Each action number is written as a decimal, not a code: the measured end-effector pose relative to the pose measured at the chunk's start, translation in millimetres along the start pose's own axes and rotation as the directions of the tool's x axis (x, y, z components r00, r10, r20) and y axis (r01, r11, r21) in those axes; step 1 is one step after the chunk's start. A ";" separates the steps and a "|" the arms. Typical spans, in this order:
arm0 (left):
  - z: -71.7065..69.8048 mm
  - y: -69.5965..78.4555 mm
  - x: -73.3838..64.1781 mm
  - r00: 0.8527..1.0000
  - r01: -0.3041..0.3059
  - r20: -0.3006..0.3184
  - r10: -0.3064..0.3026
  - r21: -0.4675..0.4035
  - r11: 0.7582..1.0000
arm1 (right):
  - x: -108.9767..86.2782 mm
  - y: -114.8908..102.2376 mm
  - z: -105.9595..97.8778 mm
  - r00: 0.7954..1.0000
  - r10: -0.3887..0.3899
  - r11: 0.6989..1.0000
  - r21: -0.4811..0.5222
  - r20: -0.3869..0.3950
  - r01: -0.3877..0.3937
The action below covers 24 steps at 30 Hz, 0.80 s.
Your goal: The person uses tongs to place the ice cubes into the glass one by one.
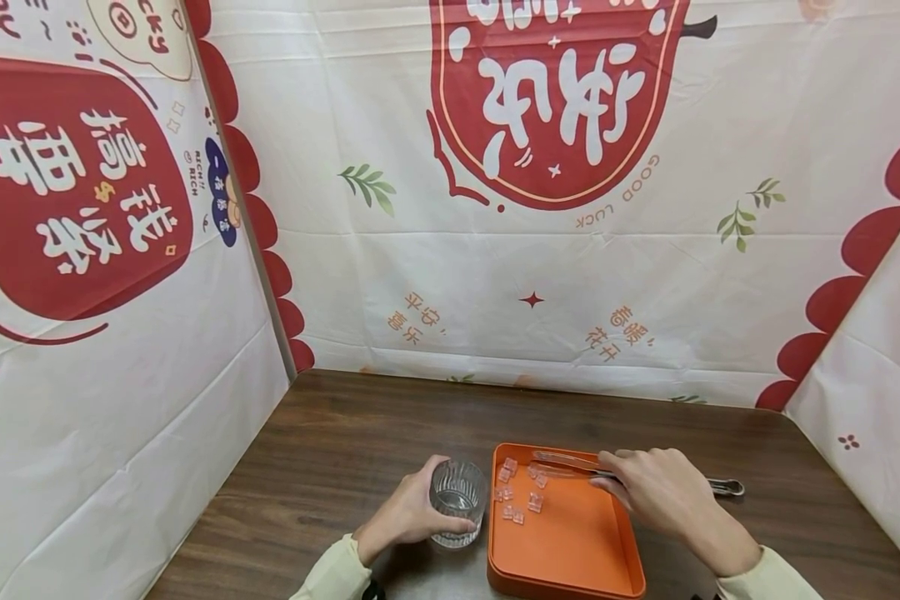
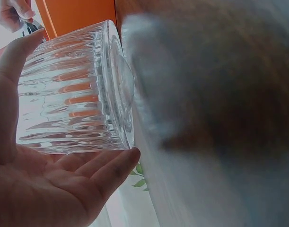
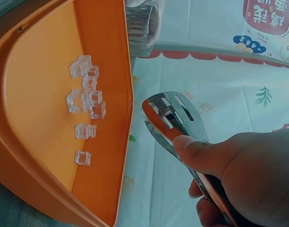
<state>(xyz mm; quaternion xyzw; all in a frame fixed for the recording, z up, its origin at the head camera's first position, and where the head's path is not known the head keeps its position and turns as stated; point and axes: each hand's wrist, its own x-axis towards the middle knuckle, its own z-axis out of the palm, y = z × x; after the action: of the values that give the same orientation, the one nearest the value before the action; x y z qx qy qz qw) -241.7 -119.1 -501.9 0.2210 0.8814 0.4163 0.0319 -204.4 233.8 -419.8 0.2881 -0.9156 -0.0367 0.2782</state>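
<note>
The left hand (image 1: 412, 510) has its thumb and fingers spread about the sides of a clear ribbed glass (image 1: 456, 500), thumb on the near side and fingers on the far side, a hold that probably serves to steady it and leaves its mouth uncovered; no cubes show inside it. The glass is on the dark wooden table (image 1: 330, 454), just left of an orange tray (image 1: 562, 546), and seems upright, though whether its base rests fully on the wood is hard to tell. Being so close to the tray, it sits within easy reach of both hands. Small clear cubes (image 1: 536, 502) lie on the tray's floor, grouped towards its left and far part, the raised walls presumably there to stop them sliding off. The right hand (image 1: 663, 492) is closed around a pair of metal tongs (image 3: 197, 128), gripping partway along so that the handle end juts out behind, beyond the tray's right side, a grasp that likely gives control over the tips. Those slotted tips stand slightly apart above the far part of the tray, nothing visible between them, and the right wrist view shows them clear of the cubes
</note>
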 end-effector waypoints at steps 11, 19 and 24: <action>0.0 -0.7 0.3 1.000 0.001 0.003 -0.001 -0.001 1.000 | 4.6 -2.6 -0.8 0.999 -0.026 1.000 0.001 -0.029 0.026; 0.0 -1.2 0.5 1.000 -0.011 0.000 0.011 -0.008 1.000 | 10.7 -6.8 -2.1 0.997 -0.056 0.998 -0.004 -0.061 0.056; 0.6 -0.8 -0.1 1.000 -0.004 0.002 0.005 -0.006 1.000 | 14.2 -10.8 -2.8 0.997 -0.055 0.998 0.002 -0.063 0.055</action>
<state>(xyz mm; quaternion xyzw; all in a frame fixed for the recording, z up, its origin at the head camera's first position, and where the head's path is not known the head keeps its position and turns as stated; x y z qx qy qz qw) -241.7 -119.1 -502.9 0.2233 0.8796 0.4188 0.0326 -207.0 217.3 -413.0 0.3148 -0.8982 -0.0335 0.3050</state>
